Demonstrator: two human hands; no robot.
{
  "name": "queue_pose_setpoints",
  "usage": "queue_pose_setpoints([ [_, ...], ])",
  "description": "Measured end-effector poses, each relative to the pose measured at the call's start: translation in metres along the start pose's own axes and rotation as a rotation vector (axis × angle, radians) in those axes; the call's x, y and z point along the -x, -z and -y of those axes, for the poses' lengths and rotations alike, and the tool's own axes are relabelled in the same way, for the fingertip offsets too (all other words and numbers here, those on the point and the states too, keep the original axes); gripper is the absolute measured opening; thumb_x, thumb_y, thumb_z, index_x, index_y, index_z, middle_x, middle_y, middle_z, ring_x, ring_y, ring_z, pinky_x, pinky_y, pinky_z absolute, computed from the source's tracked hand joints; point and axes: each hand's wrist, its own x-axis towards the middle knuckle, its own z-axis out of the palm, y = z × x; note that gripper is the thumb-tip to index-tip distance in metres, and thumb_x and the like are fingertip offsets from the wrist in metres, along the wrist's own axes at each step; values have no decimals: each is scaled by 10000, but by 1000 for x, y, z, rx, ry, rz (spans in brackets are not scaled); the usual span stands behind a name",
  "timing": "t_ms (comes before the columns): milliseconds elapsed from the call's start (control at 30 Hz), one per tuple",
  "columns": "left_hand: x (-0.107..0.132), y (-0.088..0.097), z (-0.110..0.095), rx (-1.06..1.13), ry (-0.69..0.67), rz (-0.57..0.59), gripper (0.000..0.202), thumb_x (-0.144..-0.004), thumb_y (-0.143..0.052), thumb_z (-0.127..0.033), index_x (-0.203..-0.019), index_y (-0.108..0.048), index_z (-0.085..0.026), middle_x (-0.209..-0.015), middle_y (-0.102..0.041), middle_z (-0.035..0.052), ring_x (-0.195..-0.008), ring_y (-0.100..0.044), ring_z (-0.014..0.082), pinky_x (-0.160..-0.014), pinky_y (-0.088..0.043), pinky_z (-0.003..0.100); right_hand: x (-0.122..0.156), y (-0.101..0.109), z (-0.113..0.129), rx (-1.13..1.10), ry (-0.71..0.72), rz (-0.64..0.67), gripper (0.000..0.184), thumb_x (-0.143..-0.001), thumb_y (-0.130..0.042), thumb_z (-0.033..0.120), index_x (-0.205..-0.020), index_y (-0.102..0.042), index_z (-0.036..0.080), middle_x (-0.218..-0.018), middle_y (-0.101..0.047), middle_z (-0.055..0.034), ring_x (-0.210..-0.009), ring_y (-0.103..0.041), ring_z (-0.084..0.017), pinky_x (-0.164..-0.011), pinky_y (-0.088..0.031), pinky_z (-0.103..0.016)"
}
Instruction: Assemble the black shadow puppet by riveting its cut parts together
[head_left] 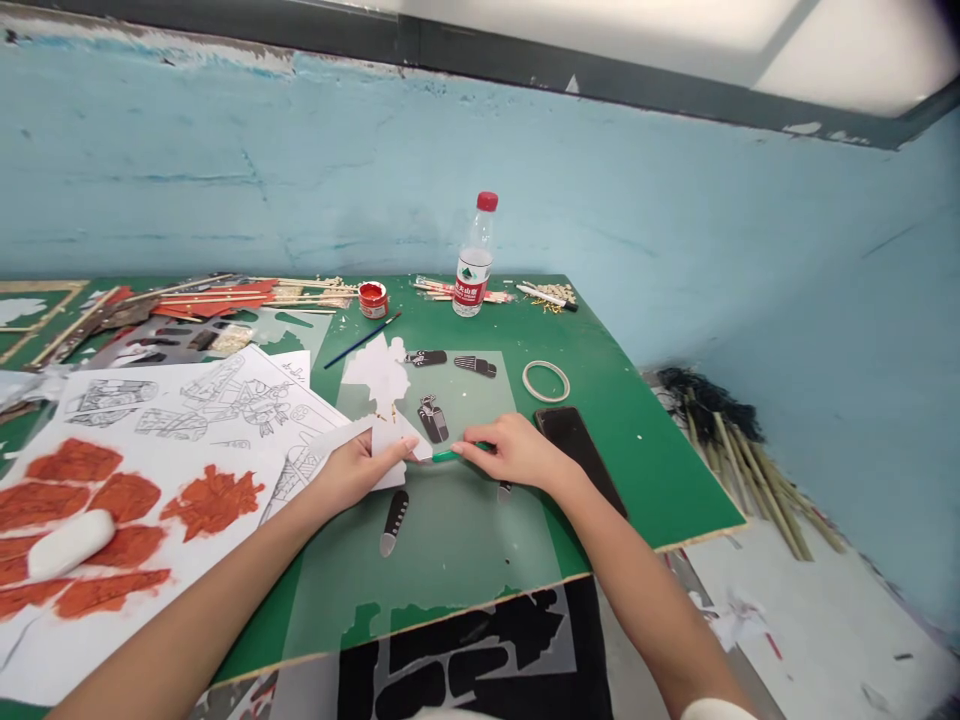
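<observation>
My left hand (pixel 360 465) pinches a piece of white paper (pixel 391 435) over the middle of the table. My right hand (pixel 517 450) is closed on a slim green-handled tool (pixel 448 455), whose tip points left at the paper's edge; its exact kind is hard to make out. Just beyond the hands, a black cut-out (pixel 433 420) with pale line patterns lies on a translucent sheet (pixel 465 550). More black cut-outs lie farther back, a striped one (pixel 475 366) among them. Nearer to me is a dark piece with pale dots (pixel 396 515). Another lies partly under my right hand.
White drawing sheets (pixel 180 400) with orange-painted shapes cover the left, a white mouse-shaped object (pixel 71 545) on them. A phone (pixel 581 450) and a tape roll (pixel 546 381) lie right. Behind stand a water bottle (pixel 472 275) and red paint jar (pixel 373 299), near a paintbrush (pixel 362 341).
</observation>
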Motion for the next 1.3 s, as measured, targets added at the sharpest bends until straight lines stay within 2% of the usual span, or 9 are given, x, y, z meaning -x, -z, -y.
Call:
queue_pose_setpoints([
  [233,2,2,-5,-1,-55,26,372,-862,-674,-596,-791,-826,-264,-968,-815,37,-998,-727,286,-978,-537,361,-1,-2,-1,-17,-17,-19,467,-1034,-466,463,-675,-607,199,-513,-326,57,-507,-223,-110,-551,-197,-268],
  [433,1,1,-5,25,-52,1,390,-841,-684,-614,-775,-821,-255,-972,-818,53,-1005,-732,304,-1007,-526,382,-1,-5,0,60,-20,-65,482,-1039,-440,483,-709,-652,203,-514,-370,47,-514,-231,-119,-559,-205,-262],
  [600,1,2,-3,26,-58,37,399,-841,-677,-625,-786,-832,-262,-1013,-821,56,-1068,-718,327,-1025,-520,400,0,-7,-3,150,4,-88,534,-1052,-402,513,-704,-667,206,-503,-423,29,-493,-281,-118,-557,-197,-268],
  [800,1,-1,6,-12,9,-5,389,-830,-700,-635,-804,-830,-269,-1009,-819,48,-1068,-721,332,-1031,-507,400,-2,-11,-6,248,-11,-108,582,-1061,-369,526,-697,-686,200,-489,-486,6,-476,-336,-120,-559,-163,-292],
  [900,1,-2,7,-18,20,3,403,-839,-686,-646,-860,-840,-273,-1082,-812,50,-1133,-700,344,-1059,-487,408,-3,-12,-7,286,-51,-107,631,-1078,-324,501,-667,-685,187,-506,-539,-19,-475,-381,-123,-565,-147,-307],
  [1033,3,-3,3,3,28,-13,434,-838,-681,-666,-876,-841,-265,-1074,-816,55,-1139,-696,355,-1076,-482,422,-3,-14,-7,345,-102,-131,667,-1089,-273,444,-618,-659,172,-516,-565,-42,-477,-410,-130,-568,-136,-318],
  [1167,3,-3,0,17,26,-42,452,-823,-691,-674,-866,-838,-249,-1033,-820,65,-1099,-708,359,-1049,-504,427,-3,-17,-7,370,-118,-140,677,-1089,-252,432,-608,-649,169,-493,-538,-41,-460,-392,-132,-564,-126,-321],
  [1300,3,-3,-1,8,6,-21,422,-821,-697,-658,-842,-835,-260,-1005,-822,58,-1068,-717,350,-1049,-504,420,-3,-17,-6,388,-102,-130,667,-1083,-257,422,-602,-647,172,-485,-535,-37,-447,-356,-127,-560,-115,-325],
])
